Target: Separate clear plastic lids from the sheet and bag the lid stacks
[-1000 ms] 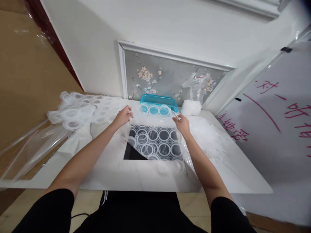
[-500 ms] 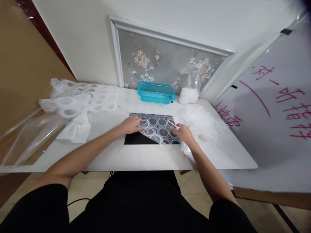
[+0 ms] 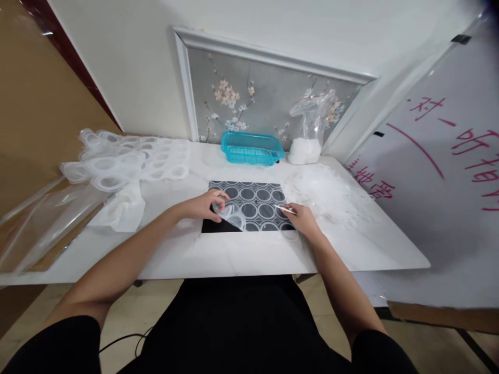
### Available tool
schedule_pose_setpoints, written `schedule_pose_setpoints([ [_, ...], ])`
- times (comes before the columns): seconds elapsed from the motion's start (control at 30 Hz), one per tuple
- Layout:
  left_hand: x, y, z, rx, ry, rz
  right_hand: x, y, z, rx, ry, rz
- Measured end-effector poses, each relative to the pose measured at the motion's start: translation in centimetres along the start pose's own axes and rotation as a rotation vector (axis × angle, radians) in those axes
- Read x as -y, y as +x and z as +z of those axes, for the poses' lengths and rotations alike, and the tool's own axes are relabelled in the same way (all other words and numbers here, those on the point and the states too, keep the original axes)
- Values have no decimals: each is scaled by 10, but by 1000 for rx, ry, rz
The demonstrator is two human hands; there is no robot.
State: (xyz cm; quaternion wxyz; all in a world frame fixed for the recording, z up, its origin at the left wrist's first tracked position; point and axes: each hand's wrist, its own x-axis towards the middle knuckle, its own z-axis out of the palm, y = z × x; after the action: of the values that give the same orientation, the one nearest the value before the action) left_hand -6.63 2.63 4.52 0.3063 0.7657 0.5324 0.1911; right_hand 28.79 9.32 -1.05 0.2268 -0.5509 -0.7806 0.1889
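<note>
A black board (image 3: 212,226) lies on the table, covered largely by a thin translucent sheet (image 3: 249,195) printed with white rings. At the sheet's lower left corner, my left hand (image 3: 205,204) pinches the film, which is folded back there over bare black. My right hand (image 3: 304,217) is closed around a slim white tool (image 3: 285,209) resembling tweezers, its tip over the sheet's right part. A clear ring (image 3: 289,234) lies at the board's lower right corner, just below that hand.
Stacked ring-cut sheets (image 3: 117,156) and white paper (image 3: 127,208) lie left. Behind the board stand a blue plastic basket (image 3: 251,150) and a clear bag with white contents (image 3: 305,150). Loose translucent rings (image 3: 327,195) are heaped right. A whiteboard (image 3: 440,218) borders the table's right side.
My left hand has drawn back slightly leftward and curled, and the sheet's folded-back part has shifted left over the black. My right hand has moved slightly right and down with the white tool.
</note>
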Motion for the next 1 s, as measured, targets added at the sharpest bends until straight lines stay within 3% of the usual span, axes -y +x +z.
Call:
schedule_pose_setpoints([
  [0.1,-6,-19,-28,314,-231,-10,0,-3,-3,-34,45,36],
  [0.17,1,-24,-39,424,-348,-76,0,-3,-4,-75,35,78],
  [0.23,14,-21,-40,314,-294,-157,0,-2,-4,-101,-18,124],
  [0.37,42,0,-14,-257,-18,-289,7,0,-1,-48,-178,234],
  [0.47,55,18,5,-448,25,-302,15,4,2,11,-305,279],
  [0.6,64,32,11,-494,-19,-290,24,29,1,60,-381,288],
  [0.77,66,31,7,-493,-154,-263,31,76,2,123,-325,283],
  [1.0,66,32,11,-499,-351,-163,26,80,7,-87,-234,221],
])
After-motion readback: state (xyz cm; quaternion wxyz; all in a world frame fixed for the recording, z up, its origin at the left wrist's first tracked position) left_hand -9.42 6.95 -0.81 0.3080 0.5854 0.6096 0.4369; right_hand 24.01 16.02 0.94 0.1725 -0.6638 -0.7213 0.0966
